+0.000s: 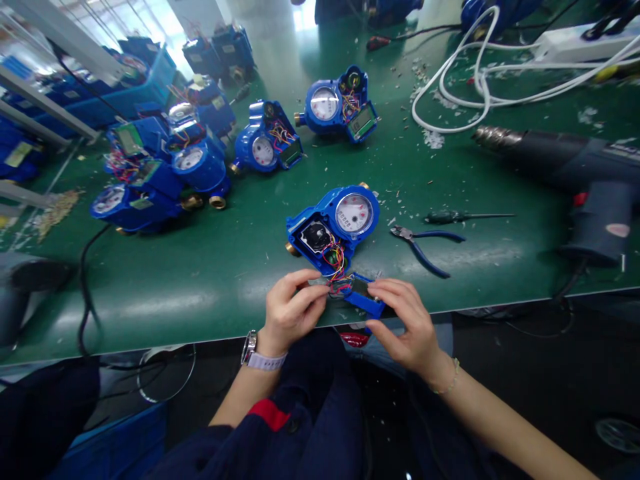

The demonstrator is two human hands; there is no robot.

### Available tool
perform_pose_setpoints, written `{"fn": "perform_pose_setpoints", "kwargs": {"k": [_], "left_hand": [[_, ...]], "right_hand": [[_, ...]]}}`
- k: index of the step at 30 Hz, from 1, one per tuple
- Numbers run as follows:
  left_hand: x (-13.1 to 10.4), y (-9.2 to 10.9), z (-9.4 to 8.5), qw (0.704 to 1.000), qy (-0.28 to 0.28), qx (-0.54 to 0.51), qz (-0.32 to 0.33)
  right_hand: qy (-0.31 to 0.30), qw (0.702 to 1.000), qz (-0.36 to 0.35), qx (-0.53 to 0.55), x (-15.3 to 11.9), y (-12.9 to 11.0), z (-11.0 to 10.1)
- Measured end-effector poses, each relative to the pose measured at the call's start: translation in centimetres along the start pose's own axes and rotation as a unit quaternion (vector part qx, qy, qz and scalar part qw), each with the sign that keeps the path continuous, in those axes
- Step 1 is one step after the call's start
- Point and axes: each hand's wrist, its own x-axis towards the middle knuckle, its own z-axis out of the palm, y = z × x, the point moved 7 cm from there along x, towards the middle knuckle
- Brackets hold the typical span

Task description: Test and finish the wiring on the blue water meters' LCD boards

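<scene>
While pinching wires [342, 287] in left hand [293, 308] | held screen [361, 287] in right hand [411, 327] | risked snapping wires by pulling too hard

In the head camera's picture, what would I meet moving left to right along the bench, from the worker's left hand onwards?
Left hand → blue display piece → blue-handled cutters → heat gun.

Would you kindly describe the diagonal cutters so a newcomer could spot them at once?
On the green workbench, start at the opened blue water meter beyond the left hand. The diagonal cutters lie to its right, jaws toward the meter. Unlike the straight screwdriver behind them, they have two blue handles spread in a V.
</scene>
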Motion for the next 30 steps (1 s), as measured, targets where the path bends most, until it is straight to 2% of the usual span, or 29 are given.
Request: {"fn": "perform_pose_setpoints", "kwargs": {"k": [8,11,16,20,23,26,30], "left_hand": [[0.5,-0.2,-0.4,0.998,0.02,-0.006,-0.059],[0.2,0.0,-0.4,0.996,0.01,-0.025,-0.087],[-0.5,1.3,0.7,0.988,-0.043,-0.088,-0.121],[-0.6,1.7,1.4,0.977,-0.034,-0.127,-0.171],[-0.2,2.2,1.0,0.988,0.01,-0.084,-0.133],[0.4,2.4,0.3,0.996,0.044,-0.013,-0.083],[1.3,2.1,0.8,0.998,0.019,0.005,-0.058]], "right_hand": [[0.015,1.0,0.007,-0.021,-1.0,-0.6,0.6],[0.016,1.0,0.017,-0.018,-1.0,-0.6,0.5],[0.018,0.999,0.04,-0.005,-0.9,-0.4,0.5],[0.022,0.998,0.067,0.002,-0.8,-0.2,0.5],[0.019,0.996,0.085,-0.006,-0.4,0.0,0.3],[0.02,0.997,0.071,-0.031,0.6,-0.1,-0.3],[-0.001,0.996,0.007,-0.089,2.5,-0.9,-0.8]]}}
